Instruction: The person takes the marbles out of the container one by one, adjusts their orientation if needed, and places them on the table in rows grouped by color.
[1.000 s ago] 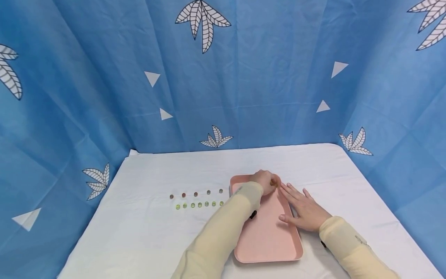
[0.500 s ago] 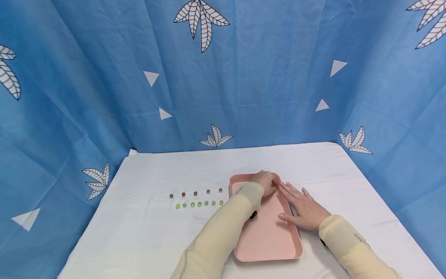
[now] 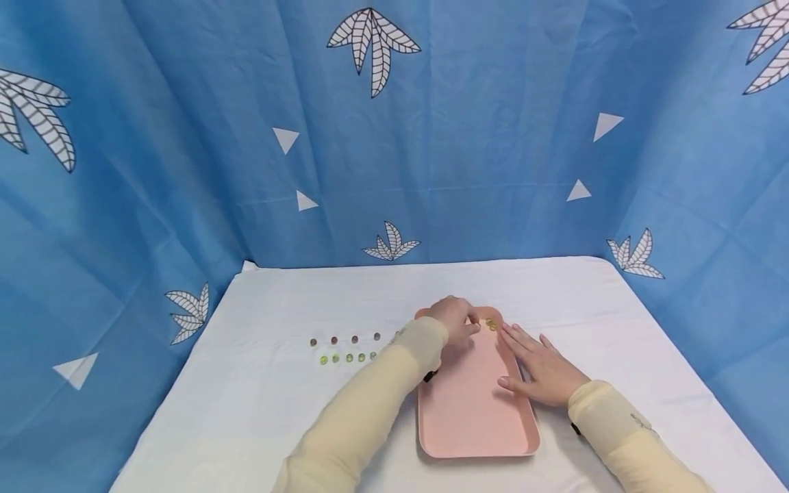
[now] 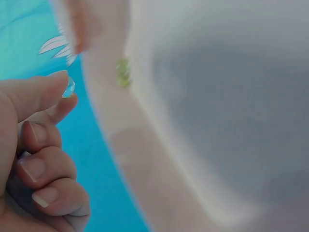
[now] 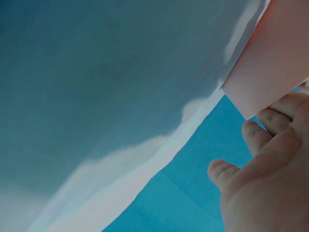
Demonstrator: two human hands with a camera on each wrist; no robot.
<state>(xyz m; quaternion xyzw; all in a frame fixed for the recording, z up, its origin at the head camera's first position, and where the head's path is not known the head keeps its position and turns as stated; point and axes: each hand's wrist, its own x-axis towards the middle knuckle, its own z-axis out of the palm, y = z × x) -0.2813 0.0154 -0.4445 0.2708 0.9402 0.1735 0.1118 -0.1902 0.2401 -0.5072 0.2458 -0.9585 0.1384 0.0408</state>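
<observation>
In the head view my left hand (image 3: 455,320) is over the far end of a pink tray (image 3: 474,418). Its thumb and index finger pinch a small clear glass bead (image 4: 70,88), seen in the left wrist view; the other fingers are curled in. Yellow-green glass beads (image 3: 491,324) lie in the tray's far right corner. My right hand (image 3: 548,370) rests along the tray's right side, fingers extended, with fingertips at the rim. In the right wrist view those fingers (image 5: 273,121) are beside the tray's outer wall.
Left of the tray, small round beads lie on the white cloth in two rows: darker ones (image 3: 334,340) behind, yellow-green ones (image 3: 335,358) in front. My left forearm hides the rows' right ends. A blue patterned curtain (image 3: 481,157) hangs around the table (image 3: 246,411).
My left hand has shifted left from the tray's far right corner, uncovering the yellow-green beads there. The right hand stays at the rim. The head view has shifted slightly.
</observation>
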